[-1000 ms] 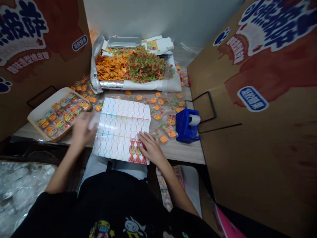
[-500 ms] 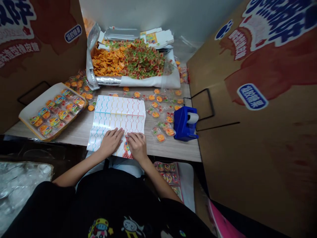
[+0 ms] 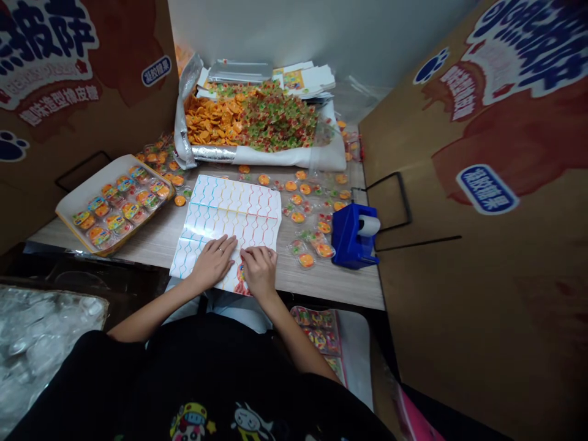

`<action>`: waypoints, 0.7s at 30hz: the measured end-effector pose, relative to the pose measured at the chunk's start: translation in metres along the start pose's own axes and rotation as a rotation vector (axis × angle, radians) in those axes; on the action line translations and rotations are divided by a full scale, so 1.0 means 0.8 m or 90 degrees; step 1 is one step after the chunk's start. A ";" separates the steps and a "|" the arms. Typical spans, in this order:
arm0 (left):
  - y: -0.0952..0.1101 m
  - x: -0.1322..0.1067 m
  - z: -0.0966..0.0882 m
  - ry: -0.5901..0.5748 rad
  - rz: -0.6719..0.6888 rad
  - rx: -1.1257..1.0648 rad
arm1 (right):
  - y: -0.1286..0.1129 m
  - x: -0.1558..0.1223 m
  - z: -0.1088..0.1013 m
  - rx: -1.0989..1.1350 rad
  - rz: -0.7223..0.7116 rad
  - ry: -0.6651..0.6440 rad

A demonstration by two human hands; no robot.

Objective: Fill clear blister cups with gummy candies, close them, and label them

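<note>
A white sheet point(image 3: 234, 211) printed with wavy blue, yellow and red outlines lies on the table in front of me. Spread flat on its lower part, my left hand point(image 3: 215, 260) presses it down with the fingers out. My right hand point(image 3: 261, 269) is bent over the lower right of the sheet, thumb and fingertips pinched at the top of a colourful printed sticker point(image 3: 241, 283). The fingers partly hide that sticker's upper end.
Behind the sheet stands a lined tray point(image 3: 271, 158) of orange and red-green gummies. At left is a box point(image 3: 87, 184) of packed candies. Wrapped candies point(image 3: 305, 260) and a blue tape dispenser point(image 3: 351, 239) lie right. Large cartons point(image 3: 413, 294) flank the table.
The view has shifted a little, so the scene sits further right. My right fingertips have drawn slightly away from the left hand, which stays flat on the sheet.
</note>
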State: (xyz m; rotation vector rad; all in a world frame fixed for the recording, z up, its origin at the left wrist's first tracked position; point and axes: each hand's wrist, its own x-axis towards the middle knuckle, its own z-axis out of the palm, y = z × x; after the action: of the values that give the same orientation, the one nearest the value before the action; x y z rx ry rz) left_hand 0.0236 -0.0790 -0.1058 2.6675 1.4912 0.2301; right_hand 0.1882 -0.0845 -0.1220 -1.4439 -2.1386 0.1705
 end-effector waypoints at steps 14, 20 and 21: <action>-0.007 0.011 0.004 0.011 -0.006 0.003 | 0.019 0.021 -0.007 0.055 0.000 -0.066; -0.006 0.012 0.003 0.002 -0.025 0.008 | 0.021 0.026 -0.004 0.030 -0.036 -0.066; -0.007 0.012 0.004 0.008 -0.021 0.001 | 0.022 0.024 -0.005 0.021 -0.045 -0.064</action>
State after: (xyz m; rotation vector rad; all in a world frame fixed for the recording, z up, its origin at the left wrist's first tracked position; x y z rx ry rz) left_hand 0.0244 -0.0682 -0.1091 2.6454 1.5395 0.2443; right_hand 0.1992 -0.0609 -0.1183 -1.3649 -2.2532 0.2549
